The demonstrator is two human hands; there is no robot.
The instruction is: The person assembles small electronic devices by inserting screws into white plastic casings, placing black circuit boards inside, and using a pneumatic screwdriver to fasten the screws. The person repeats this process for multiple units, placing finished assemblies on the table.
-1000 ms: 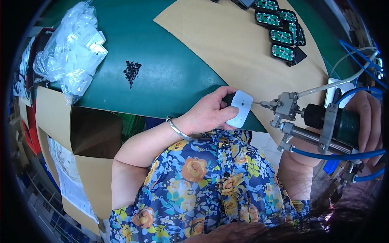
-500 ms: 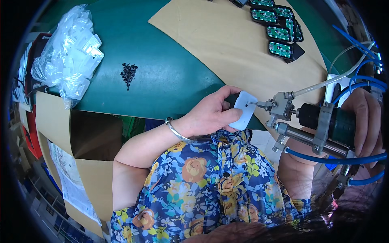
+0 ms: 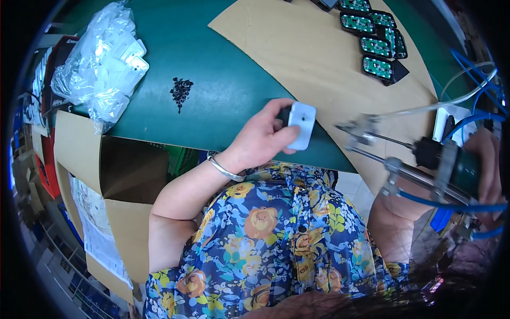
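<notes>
My left hand [image 3: 259,137] is closed round a small flat case with a white, round-cornered face [image 3: 303,130] and a dark part behind it. The white face is turned up, and a small dark hole shows near its far end. At the right, my right hand [image 3: 484,167] wraps the dark body of an air-driven screwdriver [image 3: 461,173]. The metal nose of this tool points left toward the case, with a clear gap between them; it is smeared by motion. Part of the right hand is lost in the dark rim.
A heap of small black pieces [image 3: 181,94] lies on the green table [image 3: 212,80]. To its left sits a clear bag of white covers [image 3: 114,64]. Black cases with green circuit boards [image 3: 376,47] rest on a cardboard sheet [image 3: 297,42]. Blue hoses [image 3: 451,199] trail from the tool.
My left hand has drawn the case left and slightly away from me. The screwdriver's tip has come off the white face, and the tool has shifted right. The whole view has shifted slightly.
</notes>
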